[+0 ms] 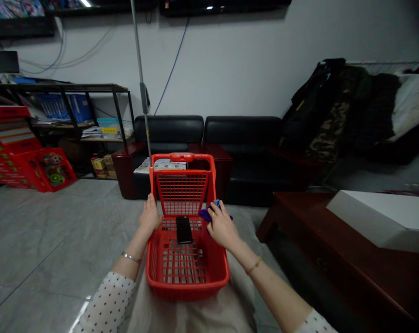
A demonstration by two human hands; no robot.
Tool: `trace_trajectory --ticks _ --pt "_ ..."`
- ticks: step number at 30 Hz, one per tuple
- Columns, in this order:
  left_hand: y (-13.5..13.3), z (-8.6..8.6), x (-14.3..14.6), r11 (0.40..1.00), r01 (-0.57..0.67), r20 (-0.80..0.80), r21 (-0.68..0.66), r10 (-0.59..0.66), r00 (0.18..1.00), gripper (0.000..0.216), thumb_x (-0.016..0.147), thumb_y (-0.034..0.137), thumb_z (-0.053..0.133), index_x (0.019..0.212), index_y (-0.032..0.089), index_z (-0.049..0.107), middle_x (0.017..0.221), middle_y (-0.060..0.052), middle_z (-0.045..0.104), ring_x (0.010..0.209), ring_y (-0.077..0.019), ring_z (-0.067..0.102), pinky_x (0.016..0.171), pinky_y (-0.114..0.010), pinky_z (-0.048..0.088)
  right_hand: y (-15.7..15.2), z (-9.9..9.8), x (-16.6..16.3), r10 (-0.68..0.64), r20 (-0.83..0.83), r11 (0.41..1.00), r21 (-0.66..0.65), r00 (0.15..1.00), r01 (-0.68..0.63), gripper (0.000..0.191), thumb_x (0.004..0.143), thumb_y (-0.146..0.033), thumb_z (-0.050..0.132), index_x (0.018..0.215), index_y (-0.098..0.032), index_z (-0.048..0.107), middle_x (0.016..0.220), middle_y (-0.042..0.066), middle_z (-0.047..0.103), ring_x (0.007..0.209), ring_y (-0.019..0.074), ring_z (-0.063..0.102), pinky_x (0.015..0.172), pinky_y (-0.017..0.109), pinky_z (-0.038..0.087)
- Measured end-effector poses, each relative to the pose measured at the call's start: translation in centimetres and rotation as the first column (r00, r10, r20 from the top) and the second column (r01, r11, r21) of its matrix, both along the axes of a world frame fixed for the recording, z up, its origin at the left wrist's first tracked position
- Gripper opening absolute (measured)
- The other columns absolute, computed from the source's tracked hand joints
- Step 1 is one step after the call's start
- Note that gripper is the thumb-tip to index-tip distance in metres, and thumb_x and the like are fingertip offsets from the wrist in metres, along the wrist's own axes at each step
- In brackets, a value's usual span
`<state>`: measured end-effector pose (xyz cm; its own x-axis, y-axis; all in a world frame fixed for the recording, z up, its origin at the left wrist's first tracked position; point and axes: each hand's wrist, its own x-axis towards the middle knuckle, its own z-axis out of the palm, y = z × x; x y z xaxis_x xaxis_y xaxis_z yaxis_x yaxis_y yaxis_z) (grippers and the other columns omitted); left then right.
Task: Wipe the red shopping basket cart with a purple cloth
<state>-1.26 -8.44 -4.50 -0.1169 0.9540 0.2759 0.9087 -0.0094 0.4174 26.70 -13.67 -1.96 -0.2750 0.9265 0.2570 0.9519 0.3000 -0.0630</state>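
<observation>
In front of my legs is a red plastic shopping cart (187, 290) with a grid back, a handle across the top and a tall grey pole at its left corner. My left hand (151, 213) is closed on the left side of the cart, its fingers partly hidden. A purple cloth with a light blue part (205, 215) is bunched in my right hand (223, 226), held against the cart's right side. On the grid inside the cart lies a black phone (184, 230).
Two black armchairs (244, 134) stand against the wall beyond the cart. At right is a brown wooden table (309, 236) with a white box (386, 217) on it. Red boxes (53, 169) and a shelf (101, 88) are at left. Jackets (355, 106) hang at far right.
</observation>
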Motion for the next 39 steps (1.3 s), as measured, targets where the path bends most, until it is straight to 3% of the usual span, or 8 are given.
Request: trace_trajectory --ticks 5,13,16,26,30,34,36,39 --pt "0.2 0.6 -0.3 0.996 0.07 0.018 -0.047 -0.069 0.997 0.101 0.072 0.018 0.066 0.151 0.004 0.005 0.16 -0.025 0.014 0.148 -0.0335 0.013 0.119 -0.045 0.028 -5.6 -0.6 0.0 0.084 -0.014 0.994 -0.064 0.996 -0.084 0.05 0.081 -0.018 0.049 0.129 -0.013 0.061 0.142 0.011 0.053 0.146 0.0308 0.02 0.118 0.047 0.021" --pt "0.3 1.1 0.1 0.993 0.016 -0.092 -0.12 -0.027 0.995 0.099 0.074 0.017 0.062 0.152 0.004 0.001 0.161 -0.023 0.009 0.149 -0.0322 0.011 0.116 -0.047 0.033 7.6 3.0 -0.2 0.039 0.17 0.999 -0.027 0.985 -0.034 0.044 0.086 -0.013 0.042 0.124 -0.011 0.065 0.15 0.013 0.043 0.142 0.0292 0.029 0.115 0.046 0.023" --pt "-0.2 1.6 0.6 0.99 -0.049 -0.219 -0.133 0.019 0.976 0.097 0.078 0.023 0.062 0.153 0.008 0.002 0.162 -0.021 0.009 0.149 -0.0342 0.01 0.111 -0.057 0.036 9.0 3.4 -0.5 0.046 0.202 0.999 0.014 0.978 -0.05 0.042 0.087 -0.014 0.041 0.12 -0.01 0.067 0.143 0.015 0.051 0.139 0.0294 0.034 0.115 0.047 0.02" --pt "-0.9 2.1 1.2 0.991 -0.06 -0.317 -0.123 0.018 0.948 0.094 0.078 0.019 0.06 0.154 0.011 0.005 0.162 -0.021 0.006 0.149 -0.0352 0.013 0.109 -0.059 0.036 -5.1 1.9 0.0 0.475 0.264 0.873 -0.258 0.84 -0.413 0.026 0.078 -0.026 0.053 0.085 -0.014 0.075 0.089 0.012 0.072 0.088 0.0236 0.064 0.089 0.035 0.042" --pt "-0.8 2.2 1.1 0.993 -0.02 -0.271 -0.119 -0.013 0.963 0.093 0.077 0.016 0.059 0.153 0.007 0.006 0.161 -0.024 0.008 0.149 -0.0348 0.013 0.112 -0.056 0.035 0.3 3.4 -0.7 0.364 0.376 0.924 -0.261 0.852 -0.28 0.03 0.079 -0.024 0.052 0.091 -0.009 0.076 0.094 0.017 0.073 0.089 0.0261 0.066 0.088 0.037 0.043" --pt "-0.8 2.2 1.0 0.993 -0.028 -0.306 -0.113 -0.008 0.952 0.092 0.077 0.017 0.057 0.153 0.004 0.006 0.16 -0.026 0.01 0.148 -0.0357 0.015 0.11 -0.057 0.037 7.1 4.7 -1.4 0.154 0.382 0.988 -0.073 0.912 -0.136 0.034 0.083 -0.02 0.05 0.103 -0.011 0.075 0.114 0.018 0.069 0.117 0.0311 0.054 0.111 0.047 0.023" --pt "-0.9 2.1 0.9 0.993 -0.048 -0.32 -0.109 0.011 0.947 0.089 0.078 0.017 0.055 0.153 0.005 0.008 0.16 -0.024 0.011 0.148 -0.036 0.016 0.109 -0.058 0.038 7.4 4.4 -1.8 0.094 0.361 0.996 -0.027 0.928 -0.091 0.033 0.083 -0.02 0.051 0.104 -0.011 0.075 0.118 0.02 0.067 0.12 0.0325 0.052 0.112 0.05 0.019" --pt "-1.1 2.0 0.8 0.993 -0.079 -0.334 -0.089 0.045 0.941 0.085 0.08 0.016 0.052 0.153 0.01 0.011 0.161 -0.021 0.013 0.148 -0.0357 0.016 0.108 -0.057 0.039 3.8 2.5 -2.5 0.176 0.406 0.984 -0.103 0.897 -0.147 0.029 0.082 -0.022 0.053 0.094 -0.011 0.077 0.104 0.021 0.071 0.103 0.0311 0.061 0.102 0.049 0.033"
